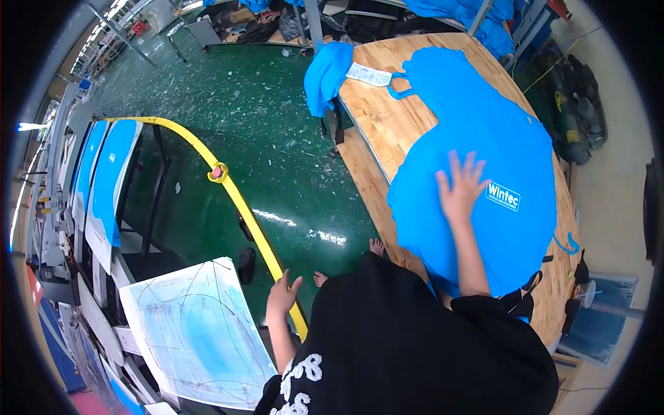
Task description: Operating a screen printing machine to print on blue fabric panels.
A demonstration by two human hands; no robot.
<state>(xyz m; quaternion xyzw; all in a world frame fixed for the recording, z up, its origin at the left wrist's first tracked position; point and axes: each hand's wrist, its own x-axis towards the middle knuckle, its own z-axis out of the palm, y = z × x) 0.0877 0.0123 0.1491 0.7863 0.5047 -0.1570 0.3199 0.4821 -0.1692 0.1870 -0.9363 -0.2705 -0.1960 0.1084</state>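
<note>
A large bright blue fabric cover [477,124] lies spread over the wooden table [377,52] on the right. It has a white printed patch and thin blue ties. My right hand [462,194] is on the fabric beside the patch, fingers spread, holding nothing. At the lower left, my left hand [281,296] is beside the yellow rail [238,200], its thumb and fingers apart and nothing visible in it. Whether it touches the rail, I cannot tell.
Another blue bundle [326,76] hangs at the table's far left corner with a white paper tag [369,74]. A blue-stained white board [197,332] stands left of the rail, near blue printed panels [111,169]. Scraps litter the green floor [228,90].
</note>
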